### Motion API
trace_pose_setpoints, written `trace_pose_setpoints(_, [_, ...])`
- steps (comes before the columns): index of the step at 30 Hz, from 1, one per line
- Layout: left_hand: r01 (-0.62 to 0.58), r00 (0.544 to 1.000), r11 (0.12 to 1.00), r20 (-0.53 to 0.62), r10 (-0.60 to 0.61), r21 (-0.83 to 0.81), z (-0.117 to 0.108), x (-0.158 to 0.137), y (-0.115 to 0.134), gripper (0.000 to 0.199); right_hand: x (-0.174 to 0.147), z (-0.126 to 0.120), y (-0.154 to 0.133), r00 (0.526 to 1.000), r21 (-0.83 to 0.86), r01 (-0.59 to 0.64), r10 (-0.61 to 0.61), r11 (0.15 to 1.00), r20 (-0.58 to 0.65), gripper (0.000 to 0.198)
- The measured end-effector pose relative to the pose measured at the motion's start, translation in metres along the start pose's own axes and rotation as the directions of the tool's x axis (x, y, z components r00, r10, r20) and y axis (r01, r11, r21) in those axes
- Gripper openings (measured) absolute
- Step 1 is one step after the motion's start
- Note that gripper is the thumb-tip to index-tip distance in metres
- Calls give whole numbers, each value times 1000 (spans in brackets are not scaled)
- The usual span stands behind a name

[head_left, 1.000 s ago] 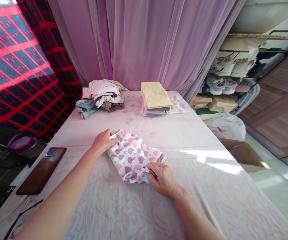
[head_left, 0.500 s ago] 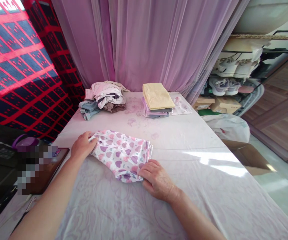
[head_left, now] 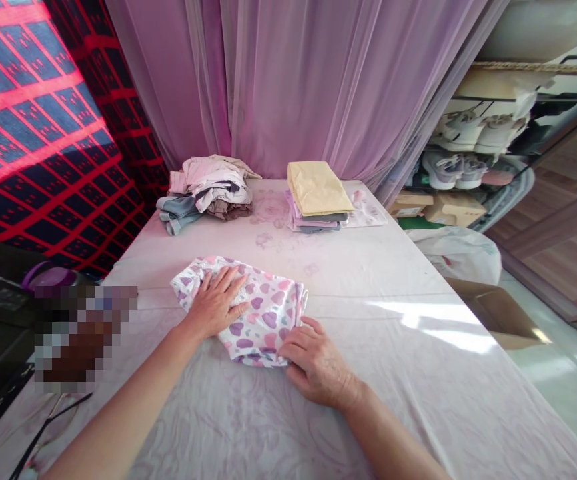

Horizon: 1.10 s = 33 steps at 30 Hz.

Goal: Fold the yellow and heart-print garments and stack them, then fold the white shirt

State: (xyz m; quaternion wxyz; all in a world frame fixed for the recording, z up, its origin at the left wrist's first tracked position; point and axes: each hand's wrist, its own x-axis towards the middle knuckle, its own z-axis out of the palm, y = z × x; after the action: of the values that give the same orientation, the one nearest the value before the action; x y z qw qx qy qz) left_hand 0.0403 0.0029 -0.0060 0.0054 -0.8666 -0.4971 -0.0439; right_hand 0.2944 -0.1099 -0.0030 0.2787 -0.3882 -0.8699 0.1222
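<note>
A white garment (head_left: 268, 313) with purple and pink hearts lies folded on the sheet in front of me; whether it is shorts or trousers I cannot tell. My left hand (head_left: 215, 303) rests flat on its left part, fingers spread. At the lower right corner, my right hand (head_left: 313, 360) has its fingers curled and pinched on the garment's edge. The left end of the cloth is a little rumpled, and a loose fold shows along the right edge.
A loose heap of clothes (head_left: 213, 187) lies at the far left of the bed (head_left: 368, 373). A neat folded stack topped by a yellow cloth (head_left: 318, 189) sits far right. Beyond hangs a purple curtain (head_left: 288, 80). Shoe shelves (head_left: 493, 133) and an open cardboard box (head_left: 498, 313) stand at right.
My left hand has let go of the garment's left end and moved right, onto its top, with fingers spread. My right hand stays at the lower right corner.
</note>
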Motion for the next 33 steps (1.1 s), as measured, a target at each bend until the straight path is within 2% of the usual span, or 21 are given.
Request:
trace_pose_setpoints(3, [-44, 998, 999, -40, 44, 2, 2, -4, -6, 60, 0, 2, -1, 1000, 0, 10, -10, 1000, -5, 22])
trace_pose_setpoints(6, [-33, 999, 999, 1, 33, -20, 2, -3, -8, 60, 1, 3, -1, 1000, 0, 16, -16, 1000, -5, 22])
trace_pose_setpoints(8, [-9, 999, 999, 31, 10, -41, -1, 0, -5, 61, 0, 4, -1, 1000, -3, 14, -14, 1000, -3, 22])
trace_pose_setpoints(11, [-2, 1000, 997, -5, 2, -83, -9, 5, 9, 59, 0, 4, -1, 1000, -5, 16, -16, 1000, -3, 22])
trace_pose_setpoints(14, [-103, 994, 979, -55, 95, -175, -18, 12, 34, 50, 0, 4, -2, 1000, -2, 22, -22, 1000, -8, 21])
trace_pose_setpoints(19, [-287, 956, 905, -32, 292, -315, -20, 39, 73, 38, 0, 5, -1, 1000, -6, 23, -23, 1000, -18, 21])
trace_pose_setpoints(24, [-388, 907, 848, 16, 422, -361, -10, 62, 86, 35, 0, 5, 1, 1000, 59, 15, -14, 998, -23, 21])
trace_pose_setpoints(29, [-345, 917, 840, 42, 398, -418, -12, 69, 84, 32, 1, 3, 3, 1000, 107, 0, 3, 994, -26, 21])
trace_pose_setpoints(33, [-202, 964, 850, 53, 260, -487, -18, 82, 88, 29, 2, 2, 2, 1000, 91, -12, 12, 996, -2, 20])
